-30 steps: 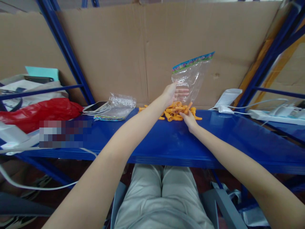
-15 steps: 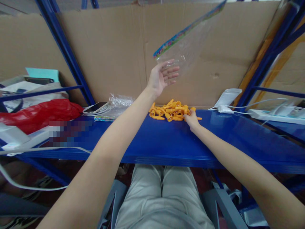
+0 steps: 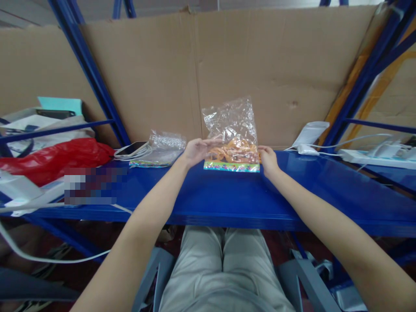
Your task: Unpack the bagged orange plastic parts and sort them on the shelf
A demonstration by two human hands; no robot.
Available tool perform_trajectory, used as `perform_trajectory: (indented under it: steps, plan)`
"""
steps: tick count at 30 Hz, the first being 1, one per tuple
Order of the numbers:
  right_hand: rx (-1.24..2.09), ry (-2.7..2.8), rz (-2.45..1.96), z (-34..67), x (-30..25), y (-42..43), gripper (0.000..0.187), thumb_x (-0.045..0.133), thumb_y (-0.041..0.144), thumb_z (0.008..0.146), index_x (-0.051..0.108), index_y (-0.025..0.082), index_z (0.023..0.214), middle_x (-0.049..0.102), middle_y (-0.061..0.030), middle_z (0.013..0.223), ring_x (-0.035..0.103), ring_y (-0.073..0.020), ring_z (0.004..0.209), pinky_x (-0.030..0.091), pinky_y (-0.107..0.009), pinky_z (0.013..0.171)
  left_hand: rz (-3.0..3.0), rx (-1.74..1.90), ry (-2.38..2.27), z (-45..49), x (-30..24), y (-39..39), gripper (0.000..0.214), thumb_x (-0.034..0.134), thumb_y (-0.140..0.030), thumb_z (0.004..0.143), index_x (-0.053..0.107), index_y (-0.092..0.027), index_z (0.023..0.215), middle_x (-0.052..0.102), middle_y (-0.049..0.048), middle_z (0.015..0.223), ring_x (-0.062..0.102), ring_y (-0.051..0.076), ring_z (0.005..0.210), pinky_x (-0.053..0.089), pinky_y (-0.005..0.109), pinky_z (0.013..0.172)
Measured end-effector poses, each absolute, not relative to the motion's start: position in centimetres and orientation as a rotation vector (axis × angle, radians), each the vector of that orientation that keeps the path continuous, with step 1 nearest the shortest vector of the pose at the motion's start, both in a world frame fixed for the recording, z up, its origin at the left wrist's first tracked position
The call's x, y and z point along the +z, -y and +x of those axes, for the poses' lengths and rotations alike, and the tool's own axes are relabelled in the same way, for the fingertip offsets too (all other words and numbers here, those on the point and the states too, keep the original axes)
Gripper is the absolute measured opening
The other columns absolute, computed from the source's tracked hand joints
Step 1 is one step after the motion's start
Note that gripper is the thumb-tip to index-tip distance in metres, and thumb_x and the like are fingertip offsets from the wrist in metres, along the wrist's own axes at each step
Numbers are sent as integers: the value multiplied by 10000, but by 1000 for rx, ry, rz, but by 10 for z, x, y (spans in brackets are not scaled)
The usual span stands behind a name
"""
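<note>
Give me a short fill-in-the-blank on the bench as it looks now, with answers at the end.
1. The printed strip lies at the ____ of the clear bag, not the top.
2. The pieces showing through it are ____ in colour.
3. The hand by its right edge is the person's ____ one.
4. The tabletop is ____.

Missing words: bottom; orange; right; blue.

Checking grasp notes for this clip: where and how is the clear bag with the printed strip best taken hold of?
On the clear bag, probably pinch the printed strip near both ends, coming from the near side. That edge lies low, fairly straight and toward the wearer, while the film above is crumpled, with orange pieces showing through.
</note>
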State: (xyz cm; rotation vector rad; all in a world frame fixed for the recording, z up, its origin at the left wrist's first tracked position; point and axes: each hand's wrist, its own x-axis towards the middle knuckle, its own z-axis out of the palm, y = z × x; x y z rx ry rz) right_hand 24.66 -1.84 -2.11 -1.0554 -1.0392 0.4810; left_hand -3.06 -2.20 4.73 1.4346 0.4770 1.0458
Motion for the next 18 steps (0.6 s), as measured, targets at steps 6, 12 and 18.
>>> perform_trajectory:
  steps: [6,12,18]
  plan:
    - [583,1091,-1016,245,-12,26,360,635,570,796,640,227,686,687,-30,758,686,-209,874,556,-368,823,1330,1206,-807,-17,22,22,152,620,-189,776,766,-158,806,762,116,1023,720,212,909,558,303,802]
    - [625,1125,-997,236,-8,36,395,722,620,717,663,229,709,705,-20,768,685,-207,853,560,-357,798,1347,1202,-804,-5,17,35,519,661,30,690,744,-239,1125,703,71,1246,719,124,779,565,210,674]
    - [599,1182,-983,231,-5,39,339,752,563,701,683,232,727,732,-14,839,666,-218,933,520,-399,916,1330,1217,-685,-1,20,45,828,620,80,677,595,-374,1370,433,11,1571,687,213,1048,603,212,636]
